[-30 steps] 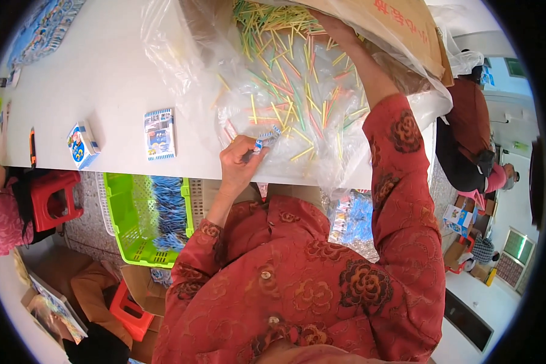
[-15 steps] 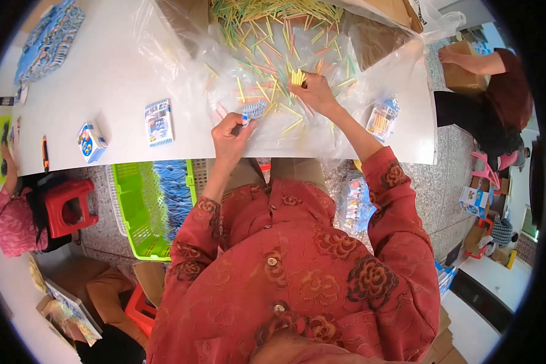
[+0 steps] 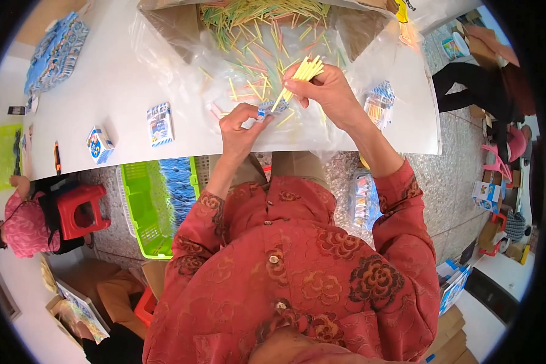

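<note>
A bunch of thin yellow sticks (image 3: 308,70) is gripped in my right hand (image 3: 330,94), its lower tips slanting down to the left. Those tips meet the mouth of a small blue-and-white packet (image 3: 264,113). My left hand (image 3: 241,126) pinches that packet between thumb and fingers near the table's front edge. Whether the tips are inside the packet or only against it, I cannot tell. Beyond my hands, loose yellow, green and pink sticks (image 3: 249,36) lie scattered on clear plastic sheeting and spill from a cardboard box (image 3: 176,30).
Blue-and-white packets (image 3: 160,124) and a small box (image 3: 99,144) stand on the white table to the left, near an orange cutter (image 3: 57,158). At right lies a filled packet (image 3: 379,106). A green basket (image 3: 144,209) sits below the table; other people are at both sides.
My right hand has lifted the yellow sticks and turned them, bringing their lower tips to the packet. My left hand, still pinching the packet, has shifted slightly right.
</note>
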Demonstrator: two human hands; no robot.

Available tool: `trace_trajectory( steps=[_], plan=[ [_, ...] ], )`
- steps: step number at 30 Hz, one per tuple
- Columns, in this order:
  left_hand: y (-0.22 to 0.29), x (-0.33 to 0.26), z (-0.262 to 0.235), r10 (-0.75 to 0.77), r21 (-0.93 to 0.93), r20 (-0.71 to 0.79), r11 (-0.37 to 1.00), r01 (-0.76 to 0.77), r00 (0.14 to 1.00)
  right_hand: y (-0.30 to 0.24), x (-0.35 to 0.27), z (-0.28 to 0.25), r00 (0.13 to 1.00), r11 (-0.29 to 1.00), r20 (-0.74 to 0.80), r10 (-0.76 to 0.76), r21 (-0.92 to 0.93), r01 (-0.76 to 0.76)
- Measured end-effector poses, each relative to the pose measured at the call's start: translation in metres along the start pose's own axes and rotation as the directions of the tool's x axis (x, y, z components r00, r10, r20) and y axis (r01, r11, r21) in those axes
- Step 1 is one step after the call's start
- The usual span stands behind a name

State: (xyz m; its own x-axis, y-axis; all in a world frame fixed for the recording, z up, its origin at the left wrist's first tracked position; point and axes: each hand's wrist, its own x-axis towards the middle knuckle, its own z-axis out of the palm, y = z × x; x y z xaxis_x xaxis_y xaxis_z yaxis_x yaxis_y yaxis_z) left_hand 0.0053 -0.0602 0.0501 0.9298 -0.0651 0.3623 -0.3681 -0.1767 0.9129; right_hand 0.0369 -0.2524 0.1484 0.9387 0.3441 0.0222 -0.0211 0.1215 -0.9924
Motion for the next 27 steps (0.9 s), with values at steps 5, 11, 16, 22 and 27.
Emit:
trace_trajectory(
  steps=[5, 11, 16, 22, 27],
  plan=[
    [0.014, 0.002, 0.004, 0.054, 0.033, 0.031, 0.998, -0.055, 0.998, 0.004, -0.006, -0.01, 0.997, 0.997, -0.06, 0.054, 0.05, -0.051],
    [0.018, 0.002, 0.006, 0.06, 0.038, 0.034, 0.997, -0.062, 0.998, 0.001, -0.012, -0.01, 0.991, 0.995, -0.12, -0.051, -0.091, 0.04],
    [0.015, 0.0, 0.009, -0.039, 0.029, 0.008, 0.999, 0.039, 0.999, -0.009, -0.018, -0.007, 0.978, 0.987, -0.169, -0.12, -0.128, 0.099],
    [0.017, 0.003, 0.012, 0.082, 0.061, -0.041, 0.995, -0.079, 0.996, -0.004, -0.021, -0.003, 0.966, 0.946, -0.118, -0.231, -0.26, 0.194],
    [0.014, 0.003, 0.014, 0.132, 0.114, -0.069, 0.986, -0.123, 0.989, -0.011, -0.025, 0.008, 0.96, 0.878, -0.067, -0.272, -0.426, 0.219]
  ],
)
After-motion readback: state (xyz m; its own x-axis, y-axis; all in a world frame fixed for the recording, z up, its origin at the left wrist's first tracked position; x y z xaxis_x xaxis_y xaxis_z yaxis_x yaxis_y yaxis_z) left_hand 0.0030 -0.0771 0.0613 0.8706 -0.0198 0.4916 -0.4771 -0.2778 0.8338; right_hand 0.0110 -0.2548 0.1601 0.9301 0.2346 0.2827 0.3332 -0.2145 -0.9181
